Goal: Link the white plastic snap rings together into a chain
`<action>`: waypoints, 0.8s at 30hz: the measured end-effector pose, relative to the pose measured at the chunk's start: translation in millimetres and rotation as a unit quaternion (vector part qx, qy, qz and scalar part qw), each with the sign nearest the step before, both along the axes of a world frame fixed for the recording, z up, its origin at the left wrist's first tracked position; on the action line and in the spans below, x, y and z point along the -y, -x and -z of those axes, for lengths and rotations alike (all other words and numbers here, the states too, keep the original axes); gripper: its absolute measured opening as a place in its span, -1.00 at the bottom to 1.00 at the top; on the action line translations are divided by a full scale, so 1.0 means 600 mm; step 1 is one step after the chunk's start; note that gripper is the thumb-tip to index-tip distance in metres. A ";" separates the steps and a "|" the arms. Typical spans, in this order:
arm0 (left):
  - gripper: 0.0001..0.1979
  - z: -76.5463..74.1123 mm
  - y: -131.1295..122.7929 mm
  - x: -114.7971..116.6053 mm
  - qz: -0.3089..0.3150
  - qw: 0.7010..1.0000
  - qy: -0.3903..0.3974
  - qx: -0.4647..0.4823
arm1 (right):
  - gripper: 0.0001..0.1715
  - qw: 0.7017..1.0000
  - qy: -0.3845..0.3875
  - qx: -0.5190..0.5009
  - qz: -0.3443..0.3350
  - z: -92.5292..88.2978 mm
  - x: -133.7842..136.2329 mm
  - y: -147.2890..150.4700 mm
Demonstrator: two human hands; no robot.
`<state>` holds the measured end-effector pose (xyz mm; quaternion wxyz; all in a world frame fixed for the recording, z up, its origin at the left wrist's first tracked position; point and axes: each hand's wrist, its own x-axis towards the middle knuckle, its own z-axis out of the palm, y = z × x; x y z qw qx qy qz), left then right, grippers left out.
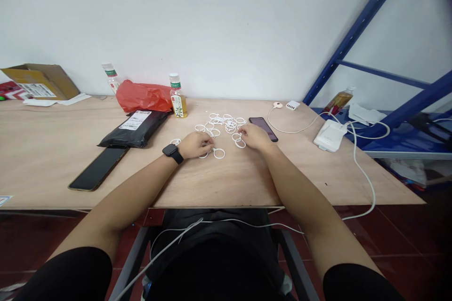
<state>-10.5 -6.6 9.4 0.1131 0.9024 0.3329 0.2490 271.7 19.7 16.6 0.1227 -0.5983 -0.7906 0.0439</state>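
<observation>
Several thin white plastic rings with small nubs lie in a loose pile [228, 121] on the wooden table. My left hand [196, 145], with a black watch on its wrist, has its fingers drawn together at the nub of a white ring [219, 154] in front of the pile. Other rings are partly hidden under and behind this hand. At the pile's right edge, my right hand [254, 136] has curled fingers with the tips close together. Two overlapping rings [240, 144] lie just below those tips; whatever the tips pinch is too small to make out.
A dark phone [263, 129] lies beyond my right hand. To the left are a black parcel [136, 129], another phone [99, 169], a red plastic bag [143, 96] and a drink bottle [178, 99]. A white charger [330, 135] with cables sits at right, near a blue metal frame [356, 33].
</observation>
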 end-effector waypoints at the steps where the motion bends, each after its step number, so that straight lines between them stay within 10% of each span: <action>1: -0.81 0.001 0.000 0.000 -0.001 1.000 0.002 -0.003 | -0.63 1.000 0.007 0.005 0.006 0.000 0.000 0.000; 24: -0.80 0.002 0.001 0.001 -0.002 1.000 0.011 0.013 | -0.83 0.995 -0.001 -0.049 -0.085 0.004 0.002 0.009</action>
